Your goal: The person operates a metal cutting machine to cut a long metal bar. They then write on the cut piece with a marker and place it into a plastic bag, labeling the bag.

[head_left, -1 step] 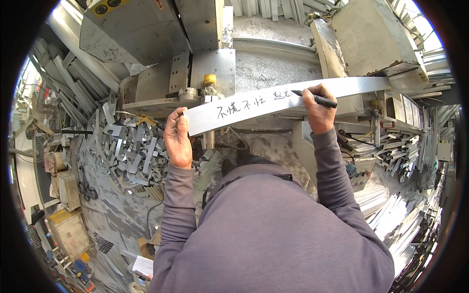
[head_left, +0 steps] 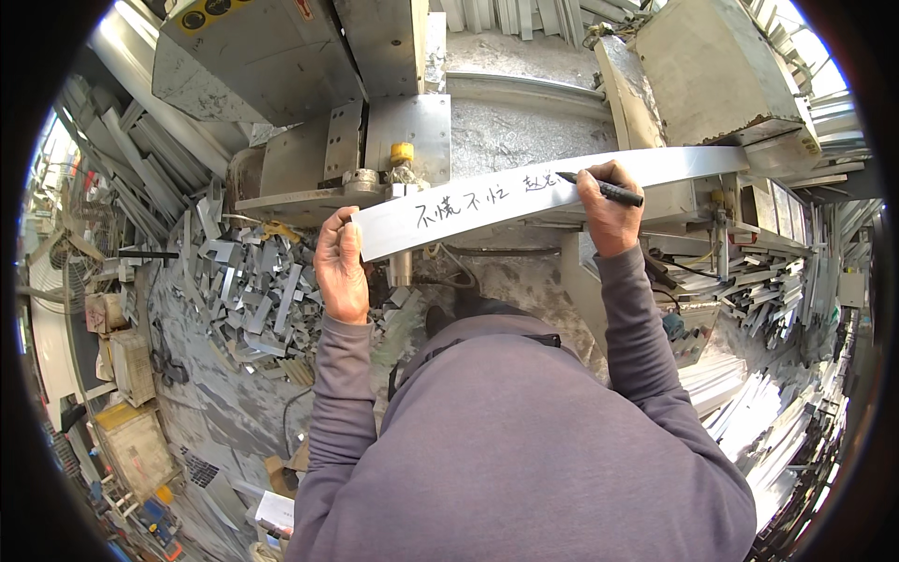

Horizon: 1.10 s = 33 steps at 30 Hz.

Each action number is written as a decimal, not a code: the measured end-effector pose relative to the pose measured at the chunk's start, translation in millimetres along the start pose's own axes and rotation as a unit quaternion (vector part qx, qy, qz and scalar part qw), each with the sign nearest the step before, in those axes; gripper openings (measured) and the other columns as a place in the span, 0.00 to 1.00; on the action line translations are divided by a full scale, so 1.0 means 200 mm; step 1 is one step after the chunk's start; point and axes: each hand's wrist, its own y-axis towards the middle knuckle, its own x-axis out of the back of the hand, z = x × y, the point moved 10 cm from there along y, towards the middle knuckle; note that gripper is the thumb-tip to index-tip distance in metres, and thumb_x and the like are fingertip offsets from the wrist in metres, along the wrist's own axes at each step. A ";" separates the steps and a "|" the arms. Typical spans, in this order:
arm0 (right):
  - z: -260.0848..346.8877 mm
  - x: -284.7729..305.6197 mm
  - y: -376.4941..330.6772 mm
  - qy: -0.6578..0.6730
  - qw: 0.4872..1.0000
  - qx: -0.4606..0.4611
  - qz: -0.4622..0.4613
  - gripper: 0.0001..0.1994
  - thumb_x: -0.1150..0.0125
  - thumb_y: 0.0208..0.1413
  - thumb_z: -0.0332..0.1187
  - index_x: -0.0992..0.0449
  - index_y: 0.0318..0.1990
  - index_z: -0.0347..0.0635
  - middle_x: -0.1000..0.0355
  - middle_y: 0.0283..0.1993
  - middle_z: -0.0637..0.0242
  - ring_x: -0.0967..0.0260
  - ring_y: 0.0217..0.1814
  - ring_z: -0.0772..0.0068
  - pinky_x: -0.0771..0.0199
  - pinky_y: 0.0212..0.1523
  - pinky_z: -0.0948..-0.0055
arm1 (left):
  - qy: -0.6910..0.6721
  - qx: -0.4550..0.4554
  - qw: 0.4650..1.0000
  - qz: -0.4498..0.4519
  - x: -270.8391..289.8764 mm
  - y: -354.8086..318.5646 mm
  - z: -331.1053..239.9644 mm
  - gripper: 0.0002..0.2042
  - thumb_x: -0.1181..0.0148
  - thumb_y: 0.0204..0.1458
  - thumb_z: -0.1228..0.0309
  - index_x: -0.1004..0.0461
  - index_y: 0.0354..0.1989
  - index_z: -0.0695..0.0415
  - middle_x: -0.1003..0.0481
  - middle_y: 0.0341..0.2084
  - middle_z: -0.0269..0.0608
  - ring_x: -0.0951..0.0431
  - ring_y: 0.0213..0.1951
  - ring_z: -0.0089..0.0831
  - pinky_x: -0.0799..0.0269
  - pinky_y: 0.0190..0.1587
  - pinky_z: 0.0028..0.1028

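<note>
A long, pale metal profile (head_left: 487, 199) lies crosswise in front of me, bearing dark handwriting on its flat face. Its left end is gripped by my left hand (head_left: 341, 267), fingers behind and thumb at the edge. In my right hand (head_left: 613, 211) I hold a black marker pen (head_left: 618, 193), its tip on or just over the profile at the right end of the writing. The profile's far right end reaches to the machine on the right. Behind its left part stands a metal fitting with a yellow cap (head_left: 402, 153).
Machine housings stand at the back left (head_left: 262, 61) and back right (head_left: 716, 70). A heap of metal offcuts (head_left: 257, 290) covers the floor at left. Stacked profiles (head_left: 768, 290) lie at right. Worn boxes (head_left: 131, 450) stand at the far left.
My right hand and the marker pen have shifted very slightly left along the profile. My left hand and the profile stay in place.
</note>
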 end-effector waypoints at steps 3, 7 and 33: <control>0.03 -0.03 -0.01 -0.004 1.000 0.012 0.004 0.07 0.26 0.61 0.30 0.18 0.35 0.38 0.21 0.30 0.72 0.29 0.33 0.84 0.24 0.38 0.75 | 0.008 0.003 1.000 -0.002 0.01 0.00 0.00 0.14 0.40 0.77 0.66 0.21 0.64 0.60 0.22 0.44 0.22 0.29 0.42 0.11 0.29 0.50 0.17; 0.04 -0.03 -0.01 -0.014 1.000 0.009 -0.005 0.07 0.26 0.61 0.31 0.17 0.36 0.38 0.20 0.30 0.71 0.28 0.33 0.83 0.24 0.38 0.75 | 0.007 0.010 1.000 -0.007 0.01 0.00 0.01 0.15 0.40 0.77 0.66 0.21 0.64 0.60 0.22 0.43 0.22 0.29 0.41 0.11 0.30 0.49 0.17; -0.12 0.47 -0.49 0.064 0.995 -0.048 -0.062 0.05 0.30 0.68 0.28 0.19 0.43 0.35 0.23 0.36 0.72 0.29 0.37 0.84 0.24 0.42 0.78 | 0.108 -0.116 0.987 0.007 -0.02 0.01 -0.11 0.12 0.40 0.77 0.70 0.18 0.60 0.62 0.24 0.38 0.22 0.31 0.38 0.11 0.32 0.44 0.16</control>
